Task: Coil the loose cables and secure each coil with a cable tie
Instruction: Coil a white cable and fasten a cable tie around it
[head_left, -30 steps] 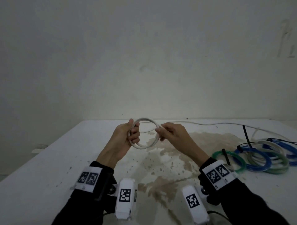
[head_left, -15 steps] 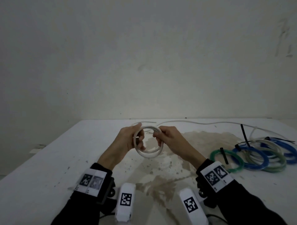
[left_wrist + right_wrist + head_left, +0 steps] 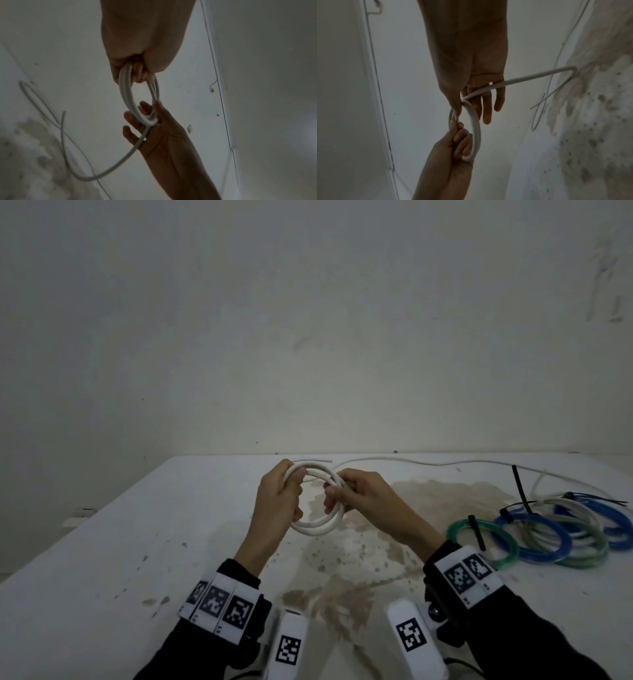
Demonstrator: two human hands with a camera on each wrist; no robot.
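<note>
Both hands hold a white cable (image 3: 317,529) above the middle of the tabletop (image 3: 102,542), wound so far into a small coil of about two or three turns. The left hand (image 3: 279,505) has its fingers curled round the coil at its 9 o'clock side. The right hand (image 3: 363,498) pinches the turns between thumb and forefinger at the 3 o'clock side, its other fingers fairly straight, while the unwound length passes across them and trails away over the tabletop toward 1 o'clock. A good deal of this cable looks still loose, so winding is judged unfinished, and no tie is on the coil yet.

At 3 o'clock, well apart from the hands, lie finished coils (image 3: 534,535) in green, blue and pale tubing, overlapping one another, several with black ties (image 3: 476,530) standing up from them. That pile suggests most of the job is done; what remains is finishing this white coil and tying it. Whether a spare tie lies ready cannot be told.
</note>
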